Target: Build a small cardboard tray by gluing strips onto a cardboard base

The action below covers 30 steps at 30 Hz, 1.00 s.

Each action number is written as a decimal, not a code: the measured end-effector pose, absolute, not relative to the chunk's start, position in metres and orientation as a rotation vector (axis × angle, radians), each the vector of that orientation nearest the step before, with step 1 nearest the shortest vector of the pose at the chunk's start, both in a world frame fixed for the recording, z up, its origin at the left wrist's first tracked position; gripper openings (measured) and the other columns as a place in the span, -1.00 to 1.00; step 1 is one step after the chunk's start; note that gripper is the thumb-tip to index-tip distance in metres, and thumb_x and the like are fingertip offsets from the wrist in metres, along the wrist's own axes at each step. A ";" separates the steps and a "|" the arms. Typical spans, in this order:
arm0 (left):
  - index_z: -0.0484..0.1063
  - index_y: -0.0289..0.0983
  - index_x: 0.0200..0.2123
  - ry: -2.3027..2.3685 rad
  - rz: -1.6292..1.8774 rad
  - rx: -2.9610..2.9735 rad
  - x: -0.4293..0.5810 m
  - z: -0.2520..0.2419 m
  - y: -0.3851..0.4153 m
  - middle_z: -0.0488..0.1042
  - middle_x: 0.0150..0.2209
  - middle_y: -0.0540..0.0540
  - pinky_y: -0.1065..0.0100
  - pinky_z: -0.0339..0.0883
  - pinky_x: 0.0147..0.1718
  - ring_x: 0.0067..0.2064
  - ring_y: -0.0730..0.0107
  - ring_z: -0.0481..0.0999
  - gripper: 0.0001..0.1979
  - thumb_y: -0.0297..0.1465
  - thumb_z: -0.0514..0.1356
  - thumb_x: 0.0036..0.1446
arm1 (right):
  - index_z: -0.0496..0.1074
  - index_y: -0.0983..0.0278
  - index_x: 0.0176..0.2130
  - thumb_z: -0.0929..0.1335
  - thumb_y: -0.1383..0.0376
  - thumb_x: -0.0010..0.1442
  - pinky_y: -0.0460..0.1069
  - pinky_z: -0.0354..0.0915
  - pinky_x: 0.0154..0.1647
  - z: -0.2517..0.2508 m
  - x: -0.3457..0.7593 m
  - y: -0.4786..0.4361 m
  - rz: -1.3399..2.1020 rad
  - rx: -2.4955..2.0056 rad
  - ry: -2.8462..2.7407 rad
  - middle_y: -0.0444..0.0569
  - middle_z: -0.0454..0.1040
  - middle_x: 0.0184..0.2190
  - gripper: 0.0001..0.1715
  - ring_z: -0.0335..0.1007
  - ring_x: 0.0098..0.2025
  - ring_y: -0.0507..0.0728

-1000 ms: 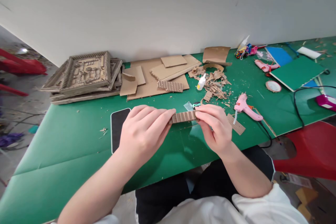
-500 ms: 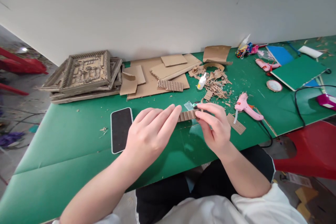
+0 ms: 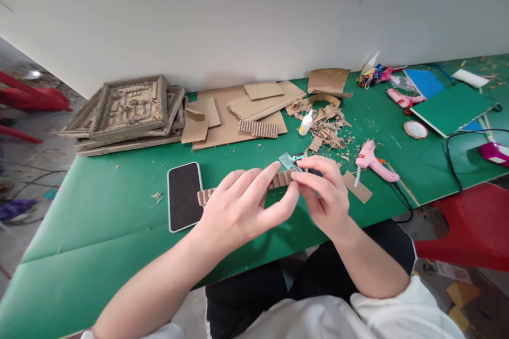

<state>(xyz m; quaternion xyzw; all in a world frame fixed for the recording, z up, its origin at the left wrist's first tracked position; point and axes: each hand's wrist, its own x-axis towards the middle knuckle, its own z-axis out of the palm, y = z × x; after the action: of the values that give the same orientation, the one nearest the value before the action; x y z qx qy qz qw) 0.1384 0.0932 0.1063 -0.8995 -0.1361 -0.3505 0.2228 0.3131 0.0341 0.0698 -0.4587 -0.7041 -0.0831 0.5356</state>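
My left hand (image 3: 242,209) is wrapped over a narrow strip of corrugated cardboard (image 3: 280,180), its ribbed face showing. One end of the strip sticks out left of the hand, above a dark-screened phone (image 3: 183,198). The fingertips of my right hand (image 3: 325,193) pinch the strip's other end, close to my left thumb. Just beyond those fingers lie a pale, grid-marked piece (image 3: 285,159) and a small teal-and-black item, partly hidden. Right of my right hand, a ribbed cardboard scrap (image 3: 358,188) lies under the nozzle side of a pink glue gun (image 3: 376,161).
Cardboard sheets (image 3: 214,136) and torn scraps (image 3: 330,130) lie at the back with a white glue bottle (image 3: 306,123). Stacked cardboard relief models (image 3: 131,111) stand at left. Tape (image 3: 415,129), another glue gun (image 3: 403,98) and a black cable are at right. A red stool (image 3: 473,222) stands beside the table.
My left hand has shifted its grip, its thumb coming up near the right fingertips. The strip's left end now shows past the hand. My right hand has barely moved.
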 end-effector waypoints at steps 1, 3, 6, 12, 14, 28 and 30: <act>0.36 -0.18 -0.10 -0.375 -0.965 -2.493 0.138 0.106 0.093 0.55 -0.17 -0.19 0.37 0.31 -0.42 -0.33 0.37 0.53 -0.67 -0.61 0.15 0.08 | 0.40 0.20 -0.06 0.31 0.52 0.16 0.17 0.37 -0.06 0.070 0.313 0.034 -0.184 -1.093 -1.675 0.06 0.38 -0.12 -0.62 0.34 -0.03 0.17; 0.36 -0.20 -0.11 -0.382 -0.972 -2.502 0.138 0.106 0.093 0.55 -0.18 -0.20 0.36 0.31 -0.41 -0.32 0.36 0.53 -0.67 -0.63 0.16 0.06 | 0.39 0.20 -0.05 0.32 0.53 0.15 0.17 0.36 -0.05 0.071 0.312 0.033 -0.157 -1.093 -1.674 0.06 0.38 -0.12 -0.61 0.34 -0.03 0.16; 0.35 -0.20 -0.11 -0.390 -0.990 -2.505 0.139 0.106 0.093 0.55 -0.18 -0.19 0.37 0.30 -0.42 -0.33 0.36 0.53 -0.65 -0.64 0.15 0.05 | 0.38 0.17 -0.01 0.31 0.49 0.17 0.18 0.36 -0.03 0.073 0.313 0.032 -0.126 -1.108 -1.699 0.07 0.38 -0.08 -0.59 0.34 0.00 0.18; 0.33 -0.19 -0.13 -0.399 -1.010 -2.511 0.140 0.108 0.093 0.55 -0.20 -0.16 0.39 0.27 -0.43 -0.35 0.40 0.52 -0.67 -0.64 0.13 0.06 | 0.39 0.11 0.01 0.32 0.31 0.21 0.19 0.29 0.06 0.065 0.380 0.010 -0.394 -1.454 -1.568 0.01 0.44 -0.06 -0.64 0.37 0.02 0.20; 0.33 -0.18 -0.14 -0.408 -1.015 -2.508 0.140 0.108 0.092 0.55 -0.20 -0.15 0.39 0.27 -0.43 -0.34 0.40 0.52 -0.66 -0.65 0.12 0.05 | 0.43 0.17 -0.03 0.32 0.21 0.21 0.21 0.23 0.10 0.051 0.431 -0.007 -0.490 -1.803 -1.477 0.06 0.46 -0.06 -0.68 0.35 0.04 0.24; 0.36 -0.16 -0.14 -0.378 -1.010 -2.517 0.140 0.104 0.089 0.53 -0.19 -0.15 0.38 0.29 -0.39 -0.31 0.38 0.50 -0.70 -0.59 0.17 0.06 | 0.42 0.46 -0.01 0.16 0.15 0.18 0.22 0.30 -0.10 -0.008 0.533 -0.031 -0.147 -2.515 -1.436 0.32 0.46 -0.19 -0.44 0.40 -0.14 0.37; 0.36 -0.15 -0.15 -0.373 -1.005 -2.520 0.140 0.103 0.089 0.53 -0.19 -0.15 0.37 0.30 -0.38 -0.30 0.37 0.50 -0.71 -0.57 0.18 0.07 | 0.42 0.42 -0.04 0.16 0.12 0.18 0.23 0.29 -0.07 0.008 0.523 -0.039 -0.167 -2.427 -1.370 0.29 0.46 -0.20 -0.45 0.39 -0.12 0.36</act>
<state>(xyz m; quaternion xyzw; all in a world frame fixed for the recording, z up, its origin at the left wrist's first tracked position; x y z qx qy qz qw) 0.1402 0.0885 0.1034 -0.9016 -0.1334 -0.3595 0.2003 0.5234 -0.0392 0.0075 -0.8561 -0.4832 -0.0587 0.1737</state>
